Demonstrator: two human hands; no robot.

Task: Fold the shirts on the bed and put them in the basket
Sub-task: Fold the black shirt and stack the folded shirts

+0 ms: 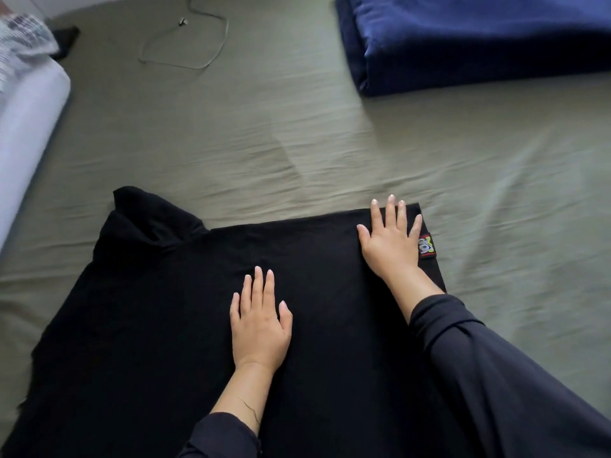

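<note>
With your left hand (259,322) and right hand (391,241) both flat, fingers straight and gripping nothing, on the black cotton shirt (158,309) spread over the wrinkled olive-green bedsheet (297,133), smooth outward evenly before folding the left sleeve in.

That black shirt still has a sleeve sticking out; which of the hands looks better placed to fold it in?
Probably the left hand: it lies flat mid-shirt, nearer the loose sleeve. The right hand presses the black shirt at its far right corner.
</note>
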